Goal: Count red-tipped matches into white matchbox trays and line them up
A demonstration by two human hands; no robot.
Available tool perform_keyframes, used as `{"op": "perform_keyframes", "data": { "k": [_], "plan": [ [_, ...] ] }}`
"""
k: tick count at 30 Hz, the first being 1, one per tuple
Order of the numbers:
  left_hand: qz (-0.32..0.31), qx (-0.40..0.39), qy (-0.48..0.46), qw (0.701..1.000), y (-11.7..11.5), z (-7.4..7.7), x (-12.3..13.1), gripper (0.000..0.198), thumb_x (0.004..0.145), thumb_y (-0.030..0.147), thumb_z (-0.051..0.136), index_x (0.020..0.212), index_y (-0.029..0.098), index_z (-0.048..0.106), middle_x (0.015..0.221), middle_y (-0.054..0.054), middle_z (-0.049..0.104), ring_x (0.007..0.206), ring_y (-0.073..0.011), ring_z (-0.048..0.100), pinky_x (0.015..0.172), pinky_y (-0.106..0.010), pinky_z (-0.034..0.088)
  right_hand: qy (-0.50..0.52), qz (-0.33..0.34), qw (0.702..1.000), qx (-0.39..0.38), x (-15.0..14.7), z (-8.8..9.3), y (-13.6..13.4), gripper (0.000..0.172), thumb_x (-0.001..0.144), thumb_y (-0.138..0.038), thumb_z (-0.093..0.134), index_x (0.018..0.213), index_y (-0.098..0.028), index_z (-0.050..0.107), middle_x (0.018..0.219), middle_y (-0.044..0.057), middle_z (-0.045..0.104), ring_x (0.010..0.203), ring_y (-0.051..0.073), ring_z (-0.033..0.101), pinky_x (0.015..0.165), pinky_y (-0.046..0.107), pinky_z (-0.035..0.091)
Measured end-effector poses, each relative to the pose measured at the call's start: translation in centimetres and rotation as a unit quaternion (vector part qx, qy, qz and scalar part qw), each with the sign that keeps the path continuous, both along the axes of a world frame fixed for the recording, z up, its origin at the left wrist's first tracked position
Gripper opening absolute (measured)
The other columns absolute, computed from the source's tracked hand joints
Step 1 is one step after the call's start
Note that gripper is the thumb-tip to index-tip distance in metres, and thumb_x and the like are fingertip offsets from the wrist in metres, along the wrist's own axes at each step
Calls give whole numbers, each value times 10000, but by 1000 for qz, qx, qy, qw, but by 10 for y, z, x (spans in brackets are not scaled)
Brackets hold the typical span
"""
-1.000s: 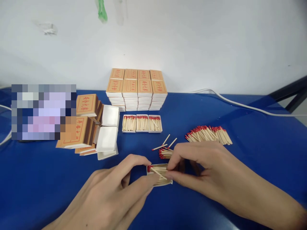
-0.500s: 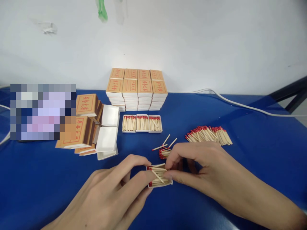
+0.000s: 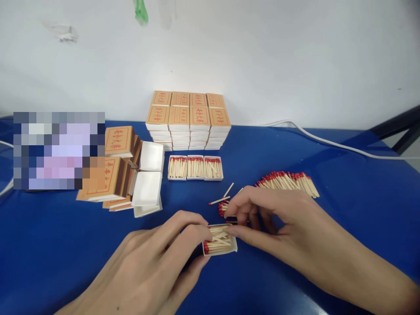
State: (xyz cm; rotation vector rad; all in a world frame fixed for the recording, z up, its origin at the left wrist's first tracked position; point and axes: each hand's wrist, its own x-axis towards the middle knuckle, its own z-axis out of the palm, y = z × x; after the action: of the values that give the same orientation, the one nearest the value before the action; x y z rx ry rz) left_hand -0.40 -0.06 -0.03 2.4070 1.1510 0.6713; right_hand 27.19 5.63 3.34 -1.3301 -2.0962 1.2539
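Note:
A small white matchbox tray (image 3: 220,251) filled with red-tipped matches lies on the blue table in front of me. My left hand (image 3: 164,253) grips its left end with curled fingers. My right hand (image 3: 272,223) pinches the tray's right end between thumb and fingers and rests on the matches inside. Just behind it lies a small bunch of loose matches (image 3: 223,208), partly hidden by my right fingers.
Three filled trays (image 3: 195,168) stand in a row behind. A stack of closed orange matchboxes (image 3: 188,120) sits by the wall. Empty white trays (image 3: 147,183) and orange sleeves (image 3: 110,175) lie left. A pile of loose matches (image 3: 288,183) lies right. A white cable (image 3: 328,142) runs behind.
The crooked matches sticking out of the tray now lie flatter inside it. My right fingers have shifted along the tray's right end; my left hand has stayed on the left end.

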Motion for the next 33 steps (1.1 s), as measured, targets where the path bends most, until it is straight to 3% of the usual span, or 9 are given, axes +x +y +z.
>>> {"op": "perform_keyframes", "data": {
  "k": [4, 9, 15, 20, 24, 28, 33],
  "plan": [
    [8, -8, -10, 1000, 2, 0, 0, 172, 1181, 177, 604, 1317, 280, 623, 1276, -7, 781, 806, -134, 809, 586, -285, 627, -22, 1, 1000, 17, -1, 0, 0, 120, 1104, -428, 821, 1107, -308, 817, 868, -39, 781, 681, 132, 610, 607, 299, 471],
    [17, 1, 3, 1000, 0, 1, 0, 203, 1180, 188, 578, 1329, 288, 674, 1282, -25, 778, 737, -120, 770, 638, -279, 645, -56, 12, 998, 13, -1, -3, -6, 107, 1122, -417, 790, 1097, -313, 784, 865, -52, 756, 698, 128, 606, 614, 303, 456],
    [-30, 6, 16, 999, -1, 0, -4, 415, 1139, 58, 530, 1406, 305, 732, 1376, -33, 722, 562, -53, 589, 488, -299, 459, -58, 0, 998, -1, 2, -3, -9, 96, 1172, -403, 694, 1156, -331, 755, 915, -68, 776, 733, 114, 649, 648, 295, 496],
    [-27, 7, 4, 1000, -1, -5, -4, 535, 1185, 117, 566, 1669, 337, 630, 1381, -43, 710, 595, -51, 625, 515, -297, 484, -59, 3, 998, -9, -1, -3, -10, 52, 1141, -347, 707, 1128, -320, 749, 940, -57, 784, 736, 119, 642, 634, 299, 483],
    [-17, 19, 10, 1000, -3, -5, -3, 526, 1186, 128, 565, 1659, 342, 646, 1363, -38, 723, 581, -57, 638, 492, -304, 480, -63, 7, 998, -7, 1, -3, -11, 71, 1128, -350, 735, 1199, -341, 736, 915, -75, 767, 732, 118, 631, 639, 288, 485],
    [-19, 27, 16, 999, -3, -1, -4, 517, 1166, 97, 550, 1618, 319, 667, 1352, -39, 734, 574, -61, 636, 503, -303, 500, -67, 31, 997, 8, 0, 0, -11, 36, 1143, -337, 708, 1147, -328, 742, 936, -67, 780, 732, 118, 629, 641, 297, 467],
    [-54, 30, 59, 996, 1, 6, -7, 611, 1113, 56, 502, 1629, 345, 652, 1422, -37, 751, 548, -60, 564, 474, -288, 458, -77, 31, 996, 17, -4, -1, -11, 91, 1176, -370, 668, 1135, -317, 731, 896, -68, 757, 699, 124, 597, 634, 309, 440]
  ]
}}
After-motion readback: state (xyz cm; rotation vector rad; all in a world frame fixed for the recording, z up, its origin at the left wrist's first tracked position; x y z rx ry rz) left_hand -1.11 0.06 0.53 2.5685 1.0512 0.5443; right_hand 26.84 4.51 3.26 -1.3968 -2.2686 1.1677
